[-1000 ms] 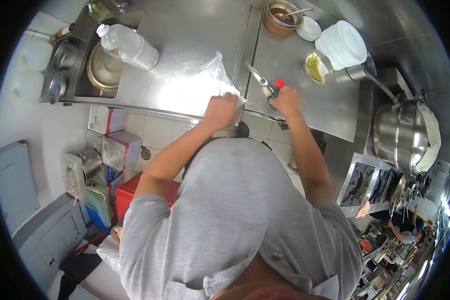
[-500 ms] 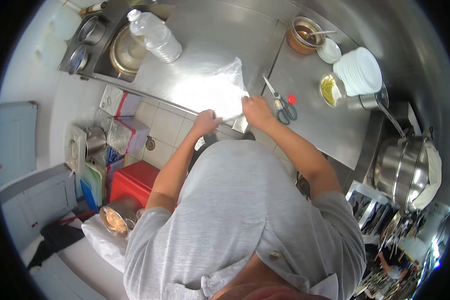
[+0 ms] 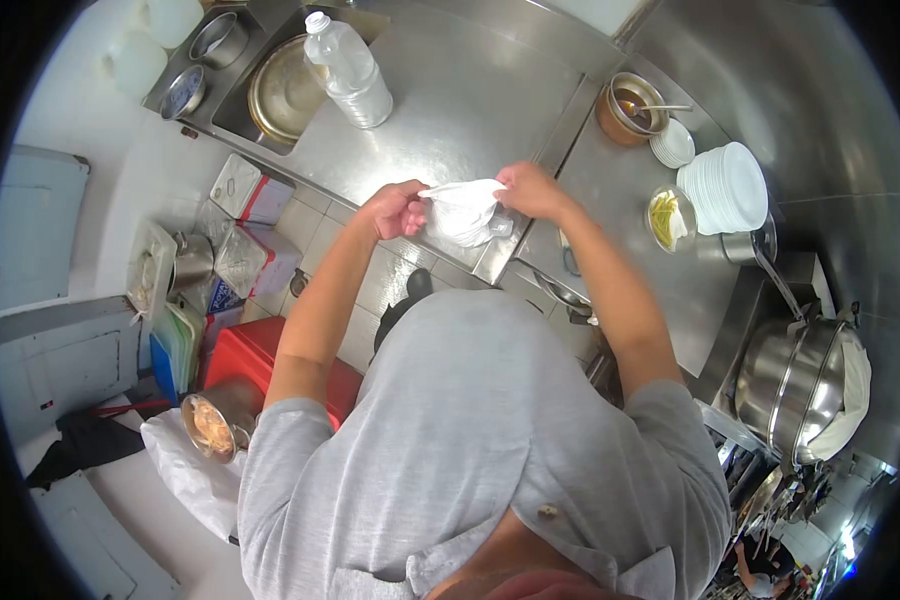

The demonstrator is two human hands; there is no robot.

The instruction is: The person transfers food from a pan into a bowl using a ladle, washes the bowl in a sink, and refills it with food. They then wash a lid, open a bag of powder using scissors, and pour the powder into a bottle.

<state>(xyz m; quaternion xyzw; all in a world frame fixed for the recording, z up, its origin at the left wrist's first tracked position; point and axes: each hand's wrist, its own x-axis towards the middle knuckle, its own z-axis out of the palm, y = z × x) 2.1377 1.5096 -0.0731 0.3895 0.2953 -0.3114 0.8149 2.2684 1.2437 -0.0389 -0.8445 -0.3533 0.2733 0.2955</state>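
A white plastic bag is stretched between my two hands at the front edge of the steel counter. Its lower part sags and bulges, and what fills it I cannot make out. My left hand has its fingers closed on the bag's upper left corner. On the other side, my right hand pinches the upper right corner. Beyond the bag stands a clear plastic bottle. My right forearm covers most of the scissors, so only part of a handle shows.
At the right are stacked white plates, a bowl of green strips and a brown pot with a spoon. A sink with a round metal lid lies at the upper left. A red box stands below.
Both hands have come up with the bag, which lay spread on the counter before and now hangs gathered between them. My forearm now hides the scissors and red cap. The view has shifted slightly.
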